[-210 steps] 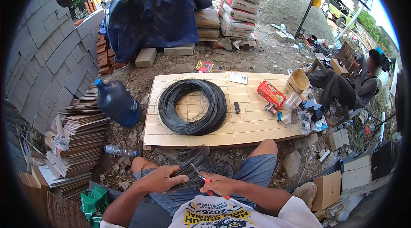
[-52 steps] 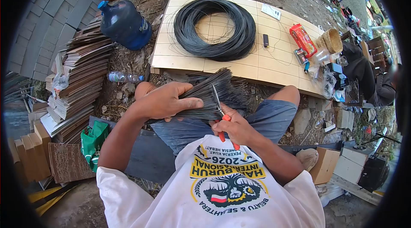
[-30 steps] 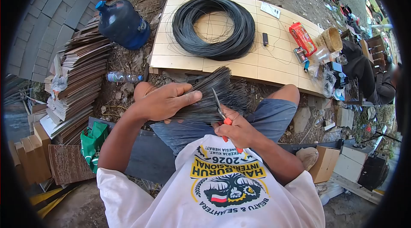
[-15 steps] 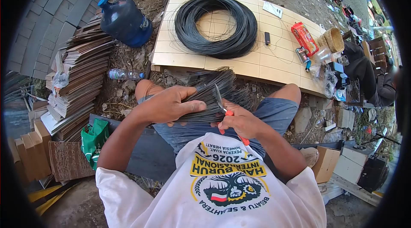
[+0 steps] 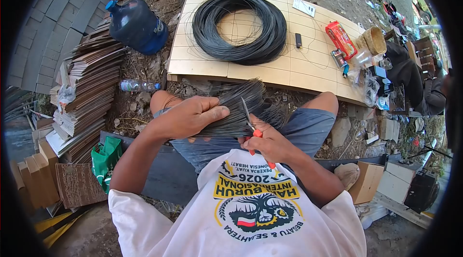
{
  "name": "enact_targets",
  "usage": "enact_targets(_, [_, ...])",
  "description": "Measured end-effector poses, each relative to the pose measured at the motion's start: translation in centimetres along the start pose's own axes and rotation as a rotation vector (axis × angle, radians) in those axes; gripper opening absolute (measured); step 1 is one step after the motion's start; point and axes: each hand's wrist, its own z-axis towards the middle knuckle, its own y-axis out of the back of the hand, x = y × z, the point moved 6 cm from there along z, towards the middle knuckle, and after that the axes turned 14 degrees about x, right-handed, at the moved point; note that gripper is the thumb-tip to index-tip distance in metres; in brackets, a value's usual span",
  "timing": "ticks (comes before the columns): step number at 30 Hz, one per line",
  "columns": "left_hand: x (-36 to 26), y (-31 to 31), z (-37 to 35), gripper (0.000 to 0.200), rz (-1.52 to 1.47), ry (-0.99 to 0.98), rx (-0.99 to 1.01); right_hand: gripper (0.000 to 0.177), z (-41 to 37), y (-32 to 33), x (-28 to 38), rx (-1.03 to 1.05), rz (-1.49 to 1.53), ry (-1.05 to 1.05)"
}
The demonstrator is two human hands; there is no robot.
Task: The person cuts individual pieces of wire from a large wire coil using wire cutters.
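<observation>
A bundle of thin dark wires (image 5: 231, 112) lies across my lap, its ends fanned out. My left hand (image 5: 190, 116) grips the bundle from the left, thumb on top. Red-handled cutters (image 5: 256, 137) are in my right hand (image 5: 270, 141), with their metal jaws pointing up over the wires. Whether the jaws touch a wire cannot be made out. Beyond my knees, a large coil of dark wire (image 5: 207, 27) rests on the tiled low table (image 5: 313, 76).
On the table's right are a red packet (image 5: 341, 40), a small black object (image 5: 298, 41) and a woven basket (image 5: 374, 41). At left stand a blue water jug (image 5: 140, 27), a plastic bottle (image 5: 140, 85) and stacked tiles (image 5: 91, 93). A person (image 5: 417, 81) sits at far right.
The view has shifted slightly. My right hand and the cutters have moved a little, and the jaws look closer together. My left hand still grips the bundle.
</observation>
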Motion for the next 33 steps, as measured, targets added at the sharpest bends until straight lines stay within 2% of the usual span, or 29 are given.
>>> enact_targets(1, [0.1, 0.1, 0.1, 0.040, 0.039, 0.006, -0.011, 0.066, 0.1, 0.1, 0.0, 0.000, 0.001, 0.000])
enact_targets(3, [-0.3, 0.1, 0.0, 0.039, 0.079, 0.009, -0.026, 0.043, 0.3, 0.6, -0.3, 0.013, 0.084, 0.000])
enact_targets(4, [-0.7, -0.1, -0.2, 0.038, 0.050, 0.039, -0.026, 0.043, 0.5, 1.3, -1.0, 0.013, 0.083, 0.001])
enact_targets(6, [-0.9, -0.2, -0.4, 0.037, 0.019, 0.071, -0.027, 0.016, 1.1, 2.0, -1.1, 0.082, -0.214, 0.107])
enact_targets(8, [-0.7, -0.2, -0.5, 0.036, -0.004, 0.085, -0.022, 0.010, 1.0, 1.8, -0.7, 0.051, -0.151, 0.078])
enact_targets(10, [-0.9, -0.3, -0.7, 0.034, 0.002, 0.090, -0.016, 0.014, 1.1, 1.8, -0.7, 0.021, -0.089, 0.047])
enact_targets(11, [-1.0, -0.3, -0.8, 0.033, 0.008, 0.095, -0.009, 0.009, 1.2, 1.7, -1.0, 0.057, -0.070, 0.074])
enact_targets(13, [-1.3, -0.3, -1.0, 0.033, 0.015, 0.098, -0.005, 0.012, 1.2, 1.0, -0.8, 0.097, -0.049, 0.097])
enact_targets(15, [-1.1, -0.3, -1.0, 0.032, 0.023, 0.100, -0.001, 0.033, 1.0, 0.7, -0.4, -0.007, 0.046, 0.056])
enact_targets(16, [-0.7, -0.2, -0.8, 0.032, 0.018, 0.082, -0.002, 0.033, 0.9, 0.4, -0.3, -0.006, 0.048, 0.055])
enact_targets(18, [0.0, -0.1, -0.6, 0.033, 0.014, 0.064, 0.005, 0.058, 0.7, 0.0, -0.3, -0.014, 0.063, 0.057])
enact_targets(21, [-0.3, 0.3, -0.5, 0.033, 0.052, 0.011, -0.031, 0.065, 0.4, 0.1, -1.2, -0.006, 0.030, 0.025])
enact_targets(24, [-1.6, -0.2, -1.0, 0.034, 0.006, 0.086, -0.012, 0.071, -0.2, 0.1, -2.3, -0.027, -0.057, -0.030])
enact_targets(28, [-1.3, -0.4, -1.0, 0.034, 0.058, 0.052, 0.012, 0.066, -0.3, -0.4, -1.6, -0.022, 0.042, -0.036])
enact_targets(30, [-1.4, -0.4, -1.1, 0.034, 0.069, 0.038, 0.022, 0.055, 0.3, 0.6, -0.4, -0.014, -0.305, 0.127])
enact_targets(31, [-1.6, -0.6, -1.2, 0.035, 0.055, 0.066, 0.018, 0.055, 0.3, 0.6, -0.3, -0.011, -0.305, 0.129])
enact_targets(33, [-1.5, -0.7, -1.4, 0.035, 0.039, 0.094, 0.012, 0.046, 0.2, 0.5, -0.9, 0.044, -0.098, 0.012])
